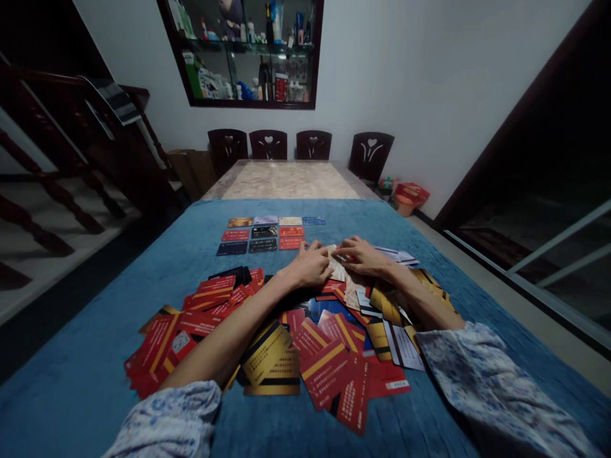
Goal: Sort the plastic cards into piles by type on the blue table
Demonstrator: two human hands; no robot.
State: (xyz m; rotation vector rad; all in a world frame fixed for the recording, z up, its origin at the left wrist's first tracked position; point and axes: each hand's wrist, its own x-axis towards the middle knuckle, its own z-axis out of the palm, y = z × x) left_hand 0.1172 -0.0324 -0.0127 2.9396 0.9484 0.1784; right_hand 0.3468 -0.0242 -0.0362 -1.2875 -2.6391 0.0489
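My left hand (312,263) is palm down at the far edge of a loose heap of cards, its bent fingers apart and close to the laid-out cards. Beside it, my right hand (360,256) reaches leftward with fingers spread over a cream card (338,268) that lies between the two hands. Neither hand visibly grips a card, though some fingertips are hidden. Under my forearms the heap holds red cards with a gold stripe (324,369), gold cards (267,356) and a white printed card (403,345).
Beyond my left hand, several cards lie face up in neat rows, including a black card (264,231) and a blue card (314,221). A blue cloth (95,343) covers the near table. Dark chairs (268,145) stand at the far end, with a red basket (411,193) on the floor.
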